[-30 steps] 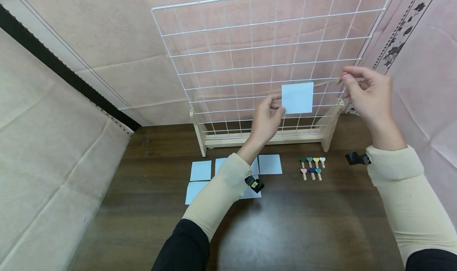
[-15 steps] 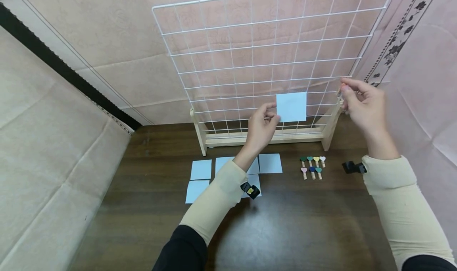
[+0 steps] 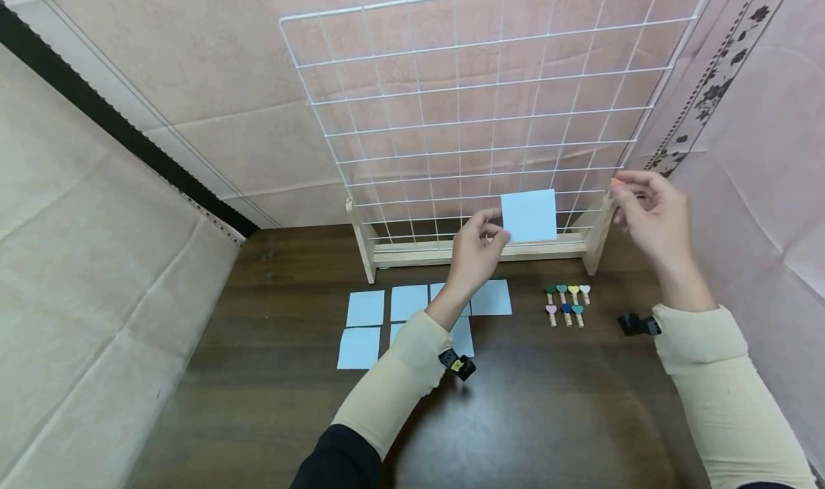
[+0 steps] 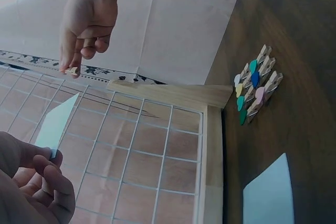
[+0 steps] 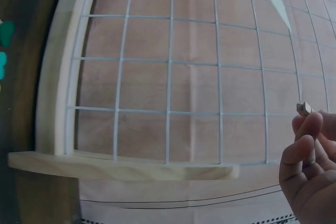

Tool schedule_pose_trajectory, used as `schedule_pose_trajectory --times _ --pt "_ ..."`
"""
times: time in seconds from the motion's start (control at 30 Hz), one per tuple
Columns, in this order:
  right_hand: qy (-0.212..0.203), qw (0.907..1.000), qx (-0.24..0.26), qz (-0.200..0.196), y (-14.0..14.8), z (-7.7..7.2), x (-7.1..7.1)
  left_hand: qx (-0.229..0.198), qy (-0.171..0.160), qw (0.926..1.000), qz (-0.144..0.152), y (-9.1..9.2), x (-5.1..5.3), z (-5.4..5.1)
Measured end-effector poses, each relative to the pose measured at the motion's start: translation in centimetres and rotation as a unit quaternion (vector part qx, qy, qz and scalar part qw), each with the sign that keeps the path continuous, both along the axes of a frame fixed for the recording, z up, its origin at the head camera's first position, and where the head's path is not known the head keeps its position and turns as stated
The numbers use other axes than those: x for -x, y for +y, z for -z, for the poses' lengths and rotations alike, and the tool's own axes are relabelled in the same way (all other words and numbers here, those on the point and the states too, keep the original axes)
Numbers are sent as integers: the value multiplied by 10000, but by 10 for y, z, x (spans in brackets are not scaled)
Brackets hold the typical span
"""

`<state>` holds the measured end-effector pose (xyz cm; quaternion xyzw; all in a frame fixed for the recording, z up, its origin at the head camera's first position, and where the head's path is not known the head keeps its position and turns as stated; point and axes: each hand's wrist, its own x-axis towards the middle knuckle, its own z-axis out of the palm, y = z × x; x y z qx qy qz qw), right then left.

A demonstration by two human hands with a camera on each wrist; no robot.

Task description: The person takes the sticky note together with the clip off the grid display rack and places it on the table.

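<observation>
My left hand (image 3: 475, 251) pinches a light blue square paper (image 3: 529, 215) by its left edge, in front of the lower part of a white wire grid (image 3: 477, 102). In the left wrist view that paper (image 4: 56, 121) is seen nearly edge-on, between thumb and fingers. To the right of the grid, my right hand (image 3: 659, 213) pinches a small wooden clothespin, mostly covered by the fingers in the head view. The clothespin's end (image 5: 303, 108) sticks out past the fingertips in the right wrist view. Paper and clothespin are apart.
Several blue paper squares (image 3: 365, 308) lie in two rows on the dark wooden table (image 3: 258, 403), partly behind the left forearm. To their right, several heart-topped clothespins (image 3: 566, 308) lie in two rows. A wooden base (image 3: 412, 254) holds the grid upright. Pale cloth (image 3: 767, 210) hangs around.
Both hands have moved lower, the left with the paper, the right with the clothespin. The paper now hangs in front of the grid's lower rows. The papers and clothespins on the table have stayed put.
</observation>
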<state>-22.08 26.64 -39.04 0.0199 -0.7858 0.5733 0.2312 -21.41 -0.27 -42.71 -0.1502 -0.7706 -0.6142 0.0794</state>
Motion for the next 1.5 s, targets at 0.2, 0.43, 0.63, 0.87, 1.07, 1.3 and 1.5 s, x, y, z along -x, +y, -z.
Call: schedule_pose_trajectory --times 0.2,0.43,0.63,0.87,1.07,1.3,1.5 --pt "-193 9995 232 -70 3 16 -6 -27 -93 10000 23 -2 -8 12" --pt "-459 9989 41 -61 9 38 -14 -51 -393 9992 10 -7 -17 26" --pt "-594 9978 197 -232 13 50 -19 -101 -599 9981 34 -8 -22 37" --pt "-703 9971 209 -179 16 61 -20 -137 -769 9969 -73 -12 -28 46" --pt "-930 9954 189 -142 18 73 -26 -48 -1084 9941 -37 -12 -38 62" --pt "-1257 9915 63 -343 18 91 -33 -30 -1333 9910 -104 -14 -48 77" --pt "-1567 9857 -171 -592 20 105 -39 15 -1410 9900 -83 -19 -58 86"
